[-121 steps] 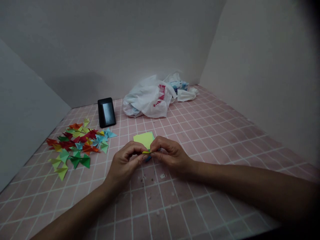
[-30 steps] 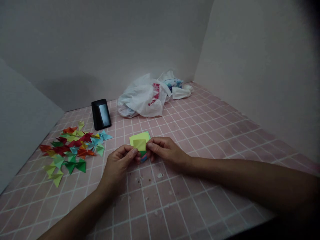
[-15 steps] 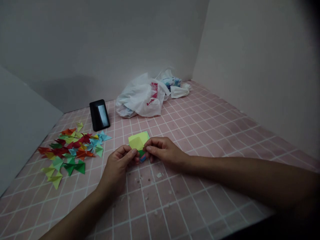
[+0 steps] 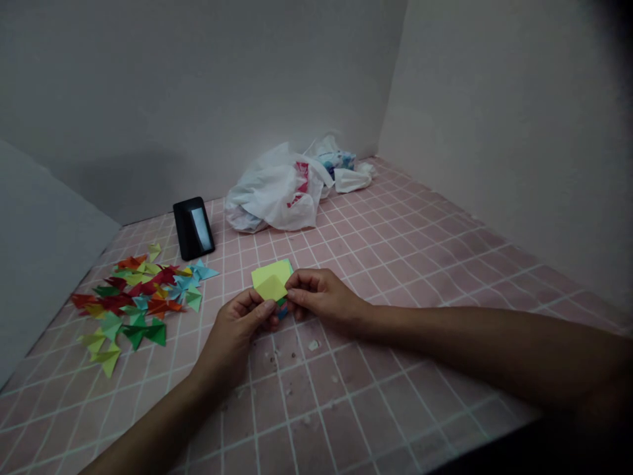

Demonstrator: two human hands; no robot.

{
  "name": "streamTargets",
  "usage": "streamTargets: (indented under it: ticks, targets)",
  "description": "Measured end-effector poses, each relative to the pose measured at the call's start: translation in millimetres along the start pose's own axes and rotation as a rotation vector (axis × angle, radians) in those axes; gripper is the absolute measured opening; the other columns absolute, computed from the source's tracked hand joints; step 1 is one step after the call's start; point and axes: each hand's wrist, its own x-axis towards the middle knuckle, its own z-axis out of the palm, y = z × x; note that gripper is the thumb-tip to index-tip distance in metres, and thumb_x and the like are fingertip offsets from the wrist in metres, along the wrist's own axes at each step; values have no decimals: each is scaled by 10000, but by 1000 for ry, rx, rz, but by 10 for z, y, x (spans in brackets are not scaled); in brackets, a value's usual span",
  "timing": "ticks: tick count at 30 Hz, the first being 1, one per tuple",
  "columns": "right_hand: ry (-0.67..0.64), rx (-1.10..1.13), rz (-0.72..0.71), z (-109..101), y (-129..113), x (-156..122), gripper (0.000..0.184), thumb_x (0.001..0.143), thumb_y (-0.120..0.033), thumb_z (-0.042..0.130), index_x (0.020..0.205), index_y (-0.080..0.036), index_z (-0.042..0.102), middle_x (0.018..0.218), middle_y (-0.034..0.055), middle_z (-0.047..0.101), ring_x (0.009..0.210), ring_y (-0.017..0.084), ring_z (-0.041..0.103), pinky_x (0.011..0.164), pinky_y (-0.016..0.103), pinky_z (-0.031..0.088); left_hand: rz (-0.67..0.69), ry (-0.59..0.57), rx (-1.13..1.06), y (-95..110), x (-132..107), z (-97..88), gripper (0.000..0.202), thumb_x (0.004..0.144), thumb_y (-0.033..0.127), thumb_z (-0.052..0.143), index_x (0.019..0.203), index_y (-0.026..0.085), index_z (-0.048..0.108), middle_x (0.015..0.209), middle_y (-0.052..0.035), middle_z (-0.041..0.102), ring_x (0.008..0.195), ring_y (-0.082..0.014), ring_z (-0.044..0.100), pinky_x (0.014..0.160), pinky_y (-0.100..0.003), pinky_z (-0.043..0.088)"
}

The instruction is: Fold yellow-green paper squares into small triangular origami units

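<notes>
A small yellow paper (image 4: 271,286) is pinched between my two hands, over a stack of coloured paper squares (image 4: 282,313) on the pink tiled surface. My left hand (image 4: 248,313) is closed on its lower left side, thumb on top. On its right edge, my right hand (image 4: 316,295) grips with thumb and bent fingers. Another yellow sheet (image 4: 271,269) shows just behind it at the top of the stack. The hands and the held paper hide much of the stack.
To the left lies a pile of folded paper shapes (image 4: 133,297) in several colours. Behind it a black device with a screen (image 4: 194,228) leans back. A white plastic bag (image 4: 274,188) and a blue-and-white packet (image 4: 335,160) sit by the back wall. Small scraps (image 4: 314,345) lie near my hands.
The yellow paper between my hands now shows more of its face and covers green of the stack that was visible before. The whole view has shifted slightly; both hands keep their grip.
</notes>
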Motion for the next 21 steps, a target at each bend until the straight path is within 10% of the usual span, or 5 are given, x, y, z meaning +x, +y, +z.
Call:
streamTargets:
  ticks: [21]
  targets:
    - [-82,79,-21,-45,27,2,92,896,-211,618,827,-150,625,690,-17,645,559,69,560,567,200,471,7,0,-10,34,1,-9,247,696,317,831,692,145,653,665,-1,640,596,-100,551,610,-221,462]
